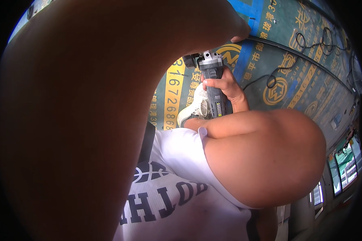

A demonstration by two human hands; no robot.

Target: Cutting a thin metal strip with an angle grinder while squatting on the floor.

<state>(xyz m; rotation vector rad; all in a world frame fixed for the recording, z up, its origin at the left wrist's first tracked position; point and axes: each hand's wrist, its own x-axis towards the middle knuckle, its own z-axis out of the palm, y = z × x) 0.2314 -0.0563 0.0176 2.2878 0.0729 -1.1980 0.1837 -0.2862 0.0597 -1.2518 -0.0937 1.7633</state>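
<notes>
1. Grinder [216, 95] location: 1 o'clock of centre, above the green floor sheet [251, 72], head toward 12 o'clock.
2. For secure handling, retain a full wrap around the tool body; position the head clear of the white shoe [198, 100], which sits just behind the body at 1 o'clock.
3. Route the forearm so the bent knee [301, 148], at 3 o'clock, does not restrict wrist movement.
4. Right hand [228, 85]: closed around the grinder body, thumb across its near face.
5. Left hand [239, 39]: what appears to be a fingertip shows at 1 o'clock, near the black strip [289, 50]; opening and contact cannot be determined.
</notes>
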